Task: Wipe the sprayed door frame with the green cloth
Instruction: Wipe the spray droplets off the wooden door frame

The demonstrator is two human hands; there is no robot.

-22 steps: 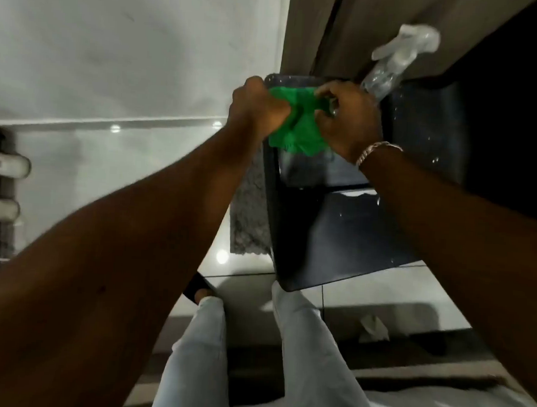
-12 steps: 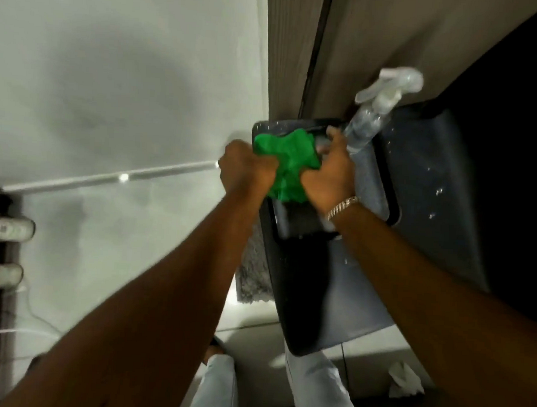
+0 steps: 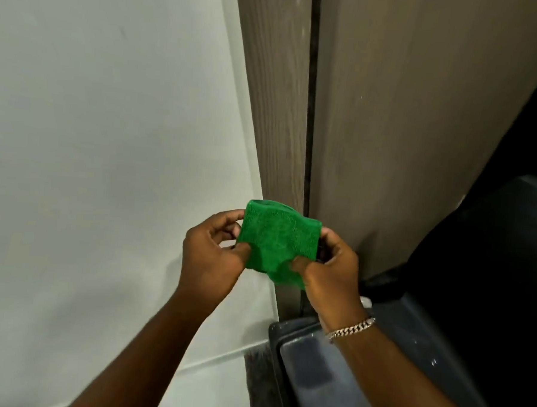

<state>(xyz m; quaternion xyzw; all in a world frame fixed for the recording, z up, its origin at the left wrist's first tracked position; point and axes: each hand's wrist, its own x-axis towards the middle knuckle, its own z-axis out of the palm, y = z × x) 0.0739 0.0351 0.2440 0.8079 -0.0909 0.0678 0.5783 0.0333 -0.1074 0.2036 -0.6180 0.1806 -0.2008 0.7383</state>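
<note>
A green cloth (image 3: 276,241) is stretched between both hands, just in front of the lower part of the brown wood-grain door frame (image 3: 274,94). My left hand (image 3: 211,256) pinches its left edge. My right hand (image 3: 329,268), with a chain bracelet on the wrist, pinches its lower right edge. The cloth hangs in the air and I cannot tell whether it touches the frame. A dark vertical gap runs between the frame and the brown door panel (image 3: 405,117).
A pale wall (image 3: 109,132) fills the left side. A dark grey tray-topped stand (image 3: 308,370) sits below my right wrist, against the frame's foot. A black surface (image 3: 488,308) with water drops lies to the right.
The view has tilted up from the tray to the door frame. Both hands lifted the green cloth off the tray and spread it flat. The spray bottle has left the view.
</note>
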